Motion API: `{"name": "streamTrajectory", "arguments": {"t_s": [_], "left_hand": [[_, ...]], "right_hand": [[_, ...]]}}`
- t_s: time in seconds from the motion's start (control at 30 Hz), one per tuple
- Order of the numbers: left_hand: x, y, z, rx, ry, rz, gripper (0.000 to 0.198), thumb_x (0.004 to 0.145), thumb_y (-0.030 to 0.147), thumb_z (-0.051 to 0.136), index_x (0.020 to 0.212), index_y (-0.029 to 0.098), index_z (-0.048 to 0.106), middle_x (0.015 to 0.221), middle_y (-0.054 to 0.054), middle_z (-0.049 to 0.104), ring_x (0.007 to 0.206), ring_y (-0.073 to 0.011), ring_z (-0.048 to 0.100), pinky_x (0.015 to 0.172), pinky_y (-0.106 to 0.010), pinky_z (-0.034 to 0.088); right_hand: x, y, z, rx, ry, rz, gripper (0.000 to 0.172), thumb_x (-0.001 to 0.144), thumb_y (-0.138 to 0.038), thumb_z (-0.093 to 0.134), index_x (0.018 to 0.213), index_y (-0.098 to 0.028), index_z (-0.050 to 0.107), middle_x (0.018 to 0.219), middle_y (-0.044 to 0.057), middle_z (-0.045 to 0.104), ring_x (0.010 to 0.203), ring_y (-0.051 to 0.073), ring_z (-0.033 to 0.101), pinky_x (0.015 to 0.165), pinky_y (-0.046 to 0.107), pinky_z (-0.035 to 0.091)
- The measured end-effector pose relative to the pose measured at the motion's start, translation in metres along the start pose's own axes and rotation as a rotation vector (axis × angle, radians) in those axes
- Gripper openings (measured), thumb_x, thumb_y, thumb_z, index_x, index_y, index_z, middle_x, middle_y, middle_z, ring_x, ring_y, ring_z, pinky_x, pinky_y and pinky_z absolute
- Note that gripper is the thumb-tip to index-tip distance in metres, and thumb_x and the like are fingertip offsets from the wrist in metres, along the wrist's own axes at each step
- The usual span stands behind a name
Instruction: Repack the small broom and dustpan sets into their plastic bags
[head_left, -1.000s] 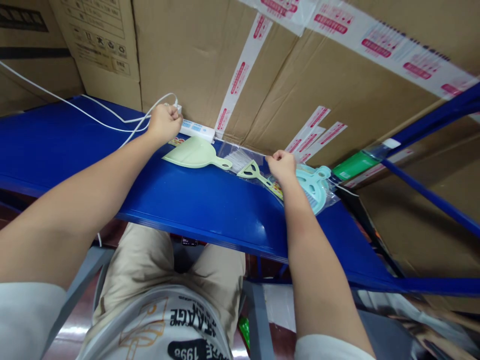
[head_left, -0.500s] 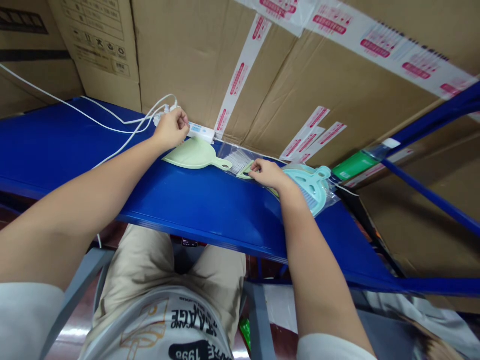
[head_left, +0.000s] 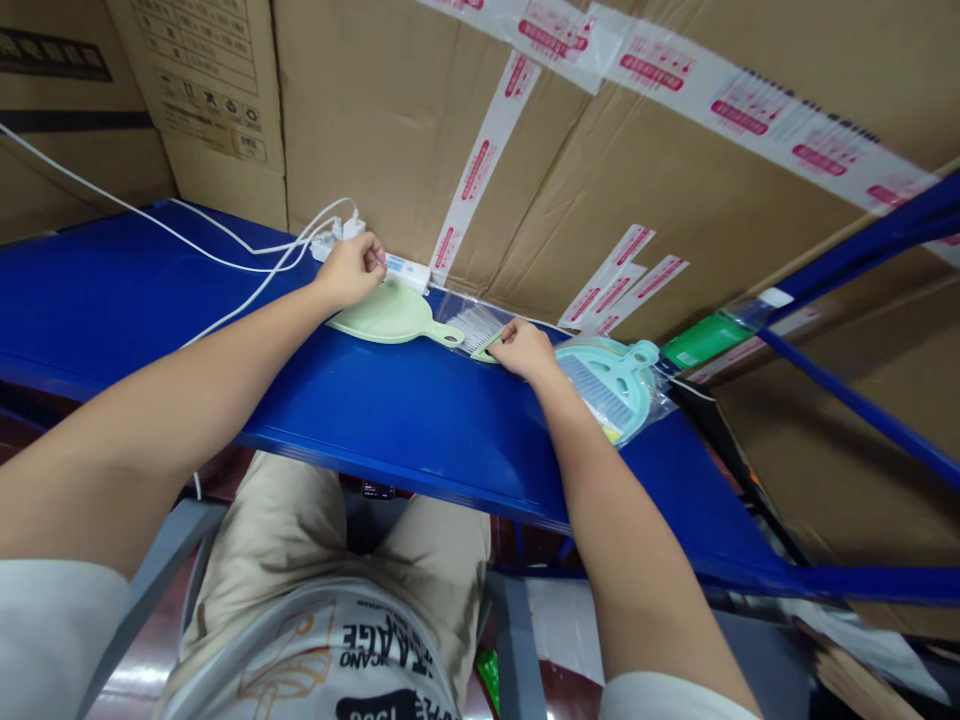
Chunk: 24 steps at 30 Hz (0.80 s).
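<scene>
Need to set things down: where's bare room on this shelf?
Bare blue shelf lies between your forearms, before the green dustpan, and left of white cables. Crowded along the back, power strip to bagged blue dustpan.

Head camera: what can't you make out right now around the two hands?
All in the head view:
- The left hand hides part of the white power strip, so what its fingers touch is unseen.
- The right hand covers most of the pale green brush.
- The label beside the light-blue dustpan is too small to read.
- The white cable is cut off by the left edge.
</scene>
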<state>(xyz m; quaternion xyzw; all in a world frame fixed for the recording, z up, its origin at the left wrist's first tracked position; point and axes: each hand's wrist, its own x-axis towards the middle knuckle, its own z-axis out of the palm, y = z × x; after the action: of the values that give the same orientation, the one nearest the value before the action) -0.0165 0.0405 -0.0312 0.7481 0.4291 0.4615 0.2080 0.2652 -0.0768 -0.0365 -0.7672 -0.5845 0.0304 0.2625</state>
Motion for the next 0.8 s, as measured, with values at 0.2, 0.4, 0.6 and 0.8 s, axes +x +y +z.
{"name": "streamTrajectory", "arguments": {"t_s": [0.2, 0.4, 0.6, 0.8], "left_hand": [[-0.003, 0.008, -0.004, 0.029, 0.002, -0.028, 0.024, 0.070, 0.008, 0.061, 0.075, 0.028, 0.048, 0.064, 0.005, 0.052, 0.070, -0.0177, 0.060, 0.073, -0.033, 0.048], [-0.002, 0.009, 0.000, 0.078, -0.061, -0.051, 0.017, 0.074, 0.014, 0.062, 0.074, 0.027, 0.050, 0.064, 0.005, 0.054, 0.071, -0.0188, 0.060, 0.075, -0.033, 0.048], [-0.009, 0.018, 0.007, 0.131, -0.288, 0.095, 0.007, 0.073, 0.025, 0.066, 0.068, 0.024, 0.062, 0.062, 0.003, 0.060, 0.063, -0.0174, 0.058, 0.071, -0.032, 0.046], [-0.028, 0.043, 0.021, 0.077, -0.623, 0.327, 0.041, 0.091, 0.047, 0.056, 0.058, 0.024, 0.063, 0.059, -0.001, 0.062, 0.058, -0.0170, 0.055, 0.066, -0.033, 0.044]], "right_hand": [[-0.005, -0.001, -0.016, 0.048, 0.239, 0.035, 0.034, 0.066, -0.016, 0.072, 0.067, -0.029, 0.041, 0.069, -0.002, 0.053, 0.072, 0.022, 0.049, 0.079, 0.036, 0.042], [-0.005, -0.009, -0.028, 0.257, 0.389, 0.082, 0.032, 0.069, -0.014, 0.066, 0.071, -0.028, 0.038, 0.070, -0.004, 0.050, 0.075, 0.020, 0.050, 0.077, 0.032, 0.040], [-0.009, -0.019, -0.015, 0.368, 0.343, 0.030, 0.025, 0.070, -0.018, 0.062, 0.071, -0.028, 0.039, 0.067, -0.007, 0.047, 0.069, 0.017, 0.047, 0.074, 0.030, 0.039], [-0.011, -0.023, -0.012, 0.404, 0.343, 0.011, 0.023, 0.070, -0.018, 0.061, 0.071, -0.028, 0.041, 0.065, -0.008, 0.044, 0.068, 0.017, 0.044, 0.072, 0.029, 0.036]]}}
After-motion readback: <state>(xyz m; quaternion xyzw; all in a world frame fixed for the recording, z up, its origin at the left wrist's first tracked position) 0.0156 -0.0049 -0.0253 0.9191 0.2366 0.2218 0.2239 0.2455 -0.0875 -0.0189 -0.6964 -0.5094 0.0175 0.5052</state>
